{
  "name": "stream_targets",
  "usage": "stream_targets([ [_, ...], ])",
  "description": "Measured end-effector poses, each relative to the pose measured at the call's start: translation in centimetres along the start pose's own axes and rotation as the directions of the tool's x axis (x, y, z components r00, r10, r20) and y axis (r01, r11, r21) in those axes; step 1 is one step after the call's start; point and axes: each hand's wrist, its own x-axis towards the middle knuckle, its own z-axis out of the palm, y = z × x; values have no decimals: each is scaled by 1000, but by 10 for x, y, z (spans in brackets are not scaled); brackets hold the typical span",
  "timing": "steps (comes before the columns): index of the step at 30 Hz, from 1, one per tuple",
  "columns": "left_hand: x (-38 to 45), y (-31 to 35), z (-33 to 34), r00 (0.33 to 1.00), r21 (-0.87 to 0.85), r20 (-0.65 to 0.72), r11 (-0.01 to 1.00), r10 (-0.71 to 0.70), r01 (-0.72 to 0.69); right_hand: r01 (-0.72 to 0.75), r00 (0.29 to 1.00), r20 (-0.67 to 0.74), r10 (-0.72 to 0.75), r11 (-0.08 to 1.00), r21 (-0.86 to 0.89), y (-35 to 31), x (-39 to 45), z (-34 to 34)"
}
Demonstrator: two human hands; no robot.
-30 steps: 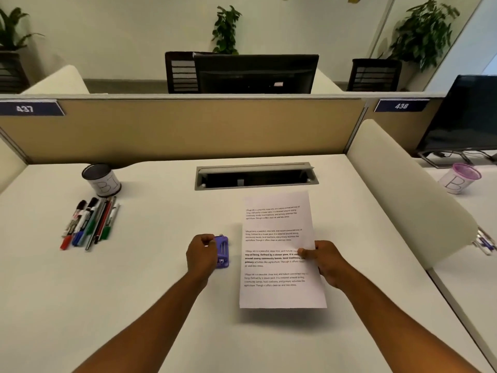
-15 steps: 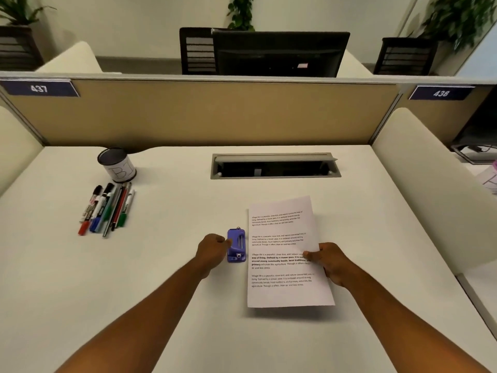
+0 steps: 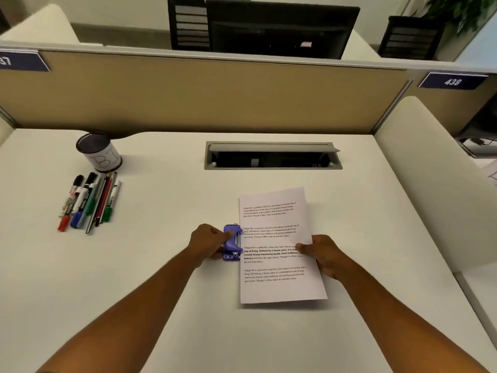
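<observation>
punch point(image 3: 233, 242) has slid rt to meet sheet point(image 3: 274, 286) at its left edge. on desk point(image 3: 161, 265) sheet lies centre, nearer the front edge; rt hand point(image 3: 321, 254) pinches its rt edge, thumb on top; left hand point(image 3: 208, 242) grips punch, fingers curled.

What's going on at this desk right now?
A person has a small purple hole punch against a printed sheet on the white desk. The left hand grips the punch, which sits at the sheet's left edge. The right hand pinches the sheet's right edge. Whether the paper is inside the punch's slot is unclear. Markers and a cup lie off to the left.
</observation>
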Motion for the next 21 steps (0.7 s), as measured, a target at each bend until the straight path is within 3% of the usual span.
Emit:
stream_targets([
  [9,-3,-3,0,999,-110,30,994,-22,25,25,1000,-6,-26,997,-75,-6,6,8],
  [21,-4,-8,0,1000,-108,3,994,12,-12,30,999,-9,-31,995,-96,-6,3,18],
])
